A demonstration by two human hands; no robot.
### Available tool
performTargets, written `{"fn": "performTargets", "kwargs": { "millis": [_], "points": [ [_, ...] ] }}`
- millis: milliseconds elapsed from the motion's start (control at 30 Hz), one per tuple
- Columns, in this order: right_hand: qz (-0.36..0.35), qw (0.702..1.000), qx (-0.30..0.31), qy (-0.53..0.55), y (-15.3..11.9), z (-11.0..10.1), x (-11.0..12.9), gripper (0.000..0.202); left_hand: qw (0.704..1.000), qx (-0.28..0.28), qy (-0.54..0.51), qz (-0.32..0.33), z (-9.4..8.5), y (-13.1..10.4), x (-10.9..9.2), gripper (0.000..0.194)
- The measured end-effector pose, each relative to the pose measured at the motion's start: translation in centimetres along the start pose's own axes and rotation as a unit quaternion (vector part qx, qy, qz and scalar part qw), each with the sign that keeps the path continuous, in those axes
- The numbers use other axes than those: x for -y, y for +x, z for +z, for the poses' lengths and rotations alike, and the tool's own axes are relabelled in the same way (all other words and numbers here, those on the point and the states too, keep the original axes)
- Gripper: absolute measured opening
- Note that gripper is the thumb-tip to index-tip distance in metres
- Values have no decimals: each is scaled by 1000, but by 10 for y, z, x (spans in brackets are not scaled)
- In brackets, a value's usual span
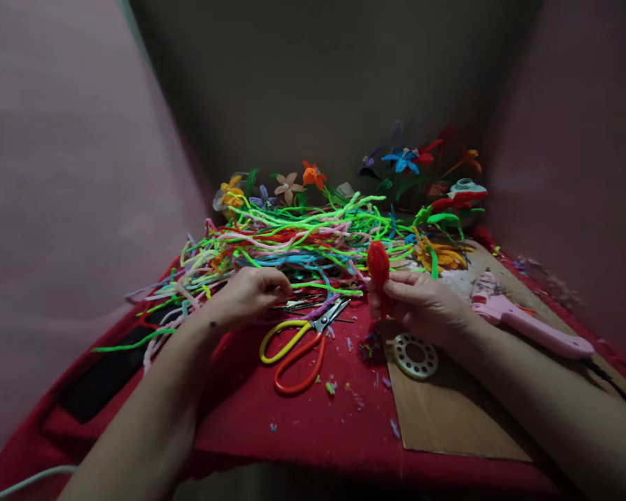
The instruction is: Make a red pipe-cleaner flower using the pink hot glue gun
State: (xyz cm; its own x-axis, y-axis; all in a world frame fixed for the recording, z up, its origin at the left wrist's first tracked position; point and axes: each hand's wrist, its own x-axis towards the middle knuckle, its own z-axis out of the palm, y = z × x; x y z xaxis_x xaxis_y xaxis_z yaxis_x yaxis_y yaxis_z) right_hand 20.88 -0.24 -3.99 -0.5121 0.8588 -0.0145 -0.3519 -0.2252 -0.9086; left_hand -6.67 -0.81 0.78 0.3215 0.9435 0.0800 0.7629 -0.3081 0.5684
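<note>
My right hand [422,300] is closed on a red pipe-cleaner petal [378,261], held upright with its rounded tip above the fingers. My left hand [255,292] has its fingers curled together at the near edge of a pile of coloured pipe cleaners [292,233]. Whatever those fingers may grip is hidden. Beside that hand lie some thin dark stems [305,303]. Scissors [305,344] with one yellow and one red handle rest between my hands, blades pointing away to the right. Below my right hand lies a round white disc with holes [416,356].
A pink hot glue gun [532,323] lies on a cardboard sheet [459,417] at the right. Finished pipe-cleaner flowers [313,175] stand along the back. A flat black object [104,372] is at the left. Fuzzy scraps [331,387] dot the red cloth [240,424]. Pale walls rise on both sides.
</note>
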Motion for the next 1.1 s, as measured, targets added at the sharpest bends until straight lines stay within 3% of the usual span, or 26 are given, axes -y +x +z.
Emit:
{"fn": "performTargets", "kwargs": {
  "millis": [200,400,567,733,833,967,1033,1100],
  "points": [
    [7,1000,-7,5,-1,1,0,23,984,69,145,74,21,3,11,19],
    [19,1000,-17,5,0,0,0,25,962,76,248,86,33,2,19,22],
    [13,1000,-4,-5,-1,0,-1,25,944,50,310,105,27,-6,11,15],
    [5,1000,-4,-7,-1,4,1,23,936,20,335,109,6,-11,8,15],
    [2,1000,-5,-3,-1,4,2,24,966,-12,238,98,-12,-15,16,23],
    [-2,1000,2,11,0,3,0,23,999,-34,16,-20,-29,-26,19,23],
    [-2,1000,1,27,1,2,-1,22,987,-78,-123,-68,-30,-31,14,17],
    [-4,999,2,45,1,1,-2,22,949,-140,-268,-88,-27,-35,5,11]
  ]
}}
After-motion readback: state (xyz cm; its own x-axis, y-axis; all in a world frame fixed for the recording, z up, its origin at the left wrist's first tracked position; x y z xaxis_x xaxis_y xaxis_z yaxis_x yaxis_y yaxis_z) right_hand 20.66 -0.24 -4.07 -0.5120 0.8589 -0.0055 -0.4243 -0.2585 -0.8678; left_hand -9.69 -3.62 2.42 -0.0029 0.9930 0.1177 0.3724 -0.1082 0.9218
